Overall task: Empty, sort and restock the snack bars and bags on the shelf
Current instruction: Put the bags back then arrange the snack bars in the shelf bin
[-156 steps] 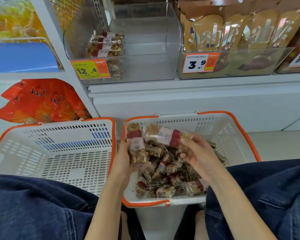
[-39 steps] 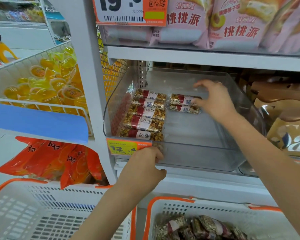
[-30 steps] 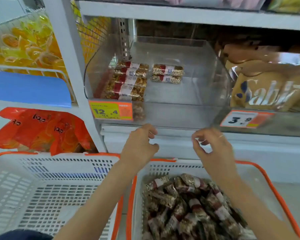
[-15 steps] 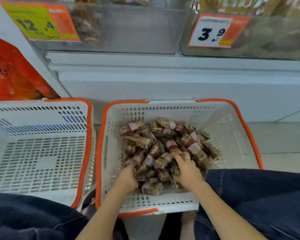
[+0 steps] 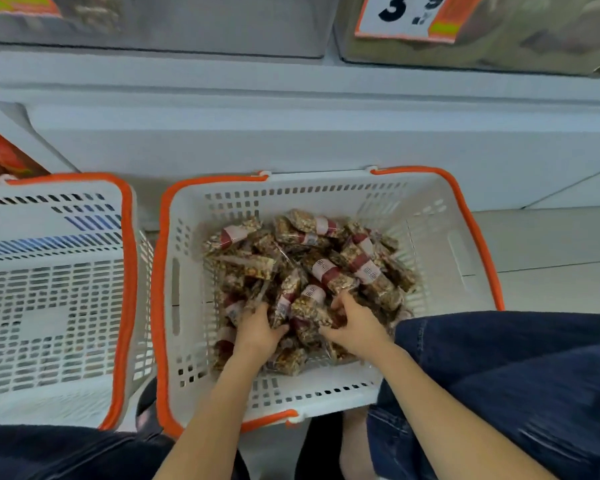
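View from above of a white basket (image 5: 430,237) with an orange rim, set on the floor below the shelf (image 5: 291,109). A heap of snack bars (image 5: 312,265) in clear wrappers with red-and-white bands lies inside it. The left hand (image 5: 257,329) and the right hand (image 5: 355,325) are both sunk into the near edge of the heap, fingers curled round bars. A second white basket (image 5: 49,306) stands just beside it, to the left. A price tag (image 5: 409,15) hangs above.

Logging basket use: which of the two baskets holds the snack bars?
The right basket, where both hands dig into the snack bars; the left basket has none.
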The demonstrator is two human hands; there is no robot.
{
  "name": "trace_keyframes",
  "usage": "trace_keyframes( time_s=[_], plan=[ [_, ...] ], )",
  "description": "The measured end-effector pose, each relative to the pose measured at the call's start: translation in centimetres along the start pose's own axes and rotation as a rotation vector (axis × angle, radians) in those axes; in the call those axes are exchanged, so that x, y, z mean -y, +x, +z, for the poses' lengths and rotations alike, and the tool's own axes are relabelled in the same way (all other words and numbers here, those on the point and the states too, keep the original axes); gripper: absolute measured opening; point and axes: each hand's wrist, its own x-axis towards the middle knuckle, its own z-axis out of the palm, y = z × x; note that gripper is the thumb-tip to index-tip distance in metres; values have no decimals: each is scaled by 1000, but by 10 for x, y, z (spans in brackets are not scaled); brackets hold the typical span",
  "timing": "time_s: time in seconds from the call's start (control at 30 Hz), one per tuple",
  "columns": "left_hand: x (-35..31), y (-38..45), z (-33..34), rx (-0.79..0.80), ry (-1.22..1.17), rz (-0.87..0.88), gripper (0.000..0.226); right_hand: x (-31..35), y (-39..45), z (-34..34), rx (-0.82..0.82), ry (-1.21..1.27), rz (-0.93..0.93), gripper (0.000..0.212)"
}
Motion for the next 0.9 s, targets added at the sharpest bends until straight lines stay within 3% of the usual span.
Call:
trace_keyframes(
  time_s=[0.13,0.23,0.37,0.47,0.57,0.67,0.73,0.83,0.9],
  plan=[
    [-9,3,5,10,106,-60,48,22,3,-10,-76,631,232,25],
    [-11,-6,-6,22,-122,-63,36,31,4,-18,29,1080,434,53],
    [-20,-35,-43,228,-707,-149,32,54,-14,-30,188,1389,314,40],
    [-37,-71,-71,274,-971,-90,30,78,-34,-40,291,1514,134,36],
    [-44,-104,-85,208,-1115,48,34,101,-49,-46,208,1390,-49,33],
    [-48,-128,-93,121,-1048,192,50,127,-72,-52,-65,829,-261,51],
    [-56,-142,-99,119,-1052,290,62,140,-86,-48,-213,631,-406,45],
    [-65,-158,-107,179,-1182,380,62,151,-101,-39,-391,588,-499,29],
    [-70,-165,-111,228,-1252,435,51,151,-107,-40,-395,633,-502,30]
  ],
)
